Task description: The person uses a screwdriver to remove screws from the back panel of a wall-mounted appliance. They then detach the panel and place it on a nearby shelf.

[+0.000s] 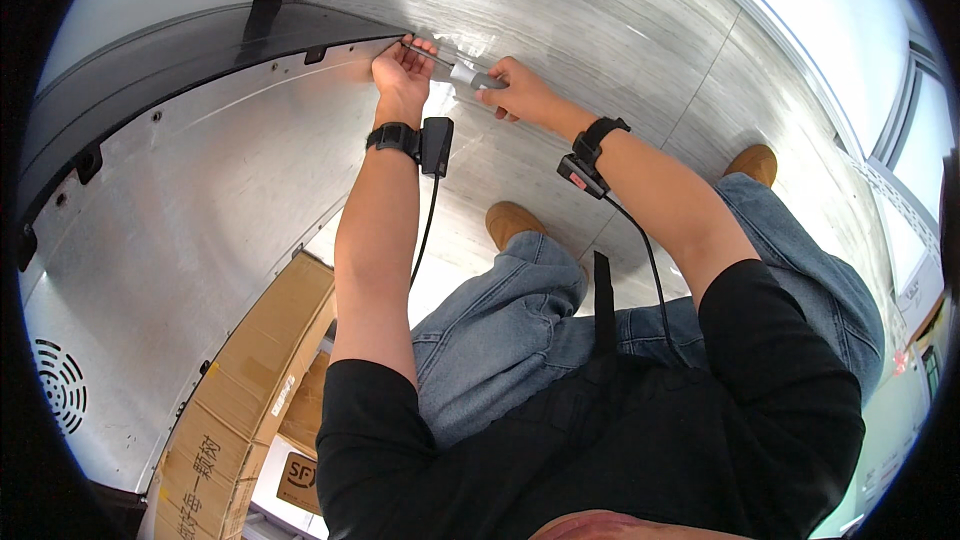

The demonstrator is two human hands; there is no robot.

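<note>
A screwdriver with a grey and white handle (474, 77) is gripped in my right hand (520, 93), its thin shaft pointing left and slightly away. The shaft crosses over the fingers of my left hand (404, 73), which is turned palm up, the fingers loosely cupped and apart. Its tip lies by the far right corner of a large silvery metal panel (230, 170) with a dark edge strip (200, 65). At this size I cannot tell whether the tip sits in a screw. My left palm rests at or very near the panel's corner.
Small holes and black brackets (88, 163) line the panel's far edge; a round vent (60, 387) is at its lower left. Cardboard boxes (235, 380) stand close to my left. Grey wood-look tiles (560, 0) cover the floor. Cables (650, 260) run from both wrist straps.
</note>
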